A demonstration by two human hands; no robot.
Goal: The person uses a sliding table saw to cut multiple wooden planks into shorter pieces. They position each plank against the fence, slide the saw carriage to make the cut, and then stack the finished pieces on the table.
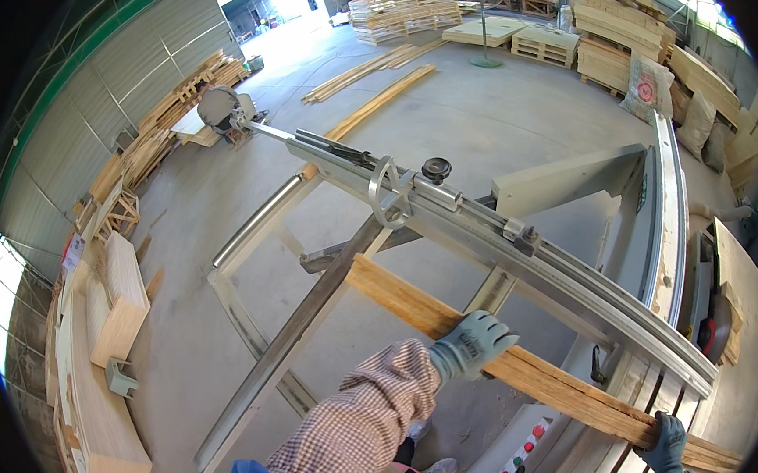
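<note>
A long wooden board (562, 386) with a split along its grain lies across the saw's metal support frame (302, 326) and slotted sliding table (614, 464). Gloved in grey-blue, my left hand (470, 344) is wrapped over the board near its middle. Toward the board's right end, my right hand (665, 443), in the same kind of glove, grips its edge. Just beyond the board runs a metal crosscut fence (485, 231), apart from it along most of its length. A black knob (436, 169) and a curved flip stop (386, 191) sit on the fence.
A control panel (511, 465) with red and green buttons is below the board. Long planks (379, 103) lie on the floor ahead. Stacked timber (618, 29) stands at the far right, with sacks (649, 87) beside it. Large wooden beams (119, 306) line the left wall.
</note>
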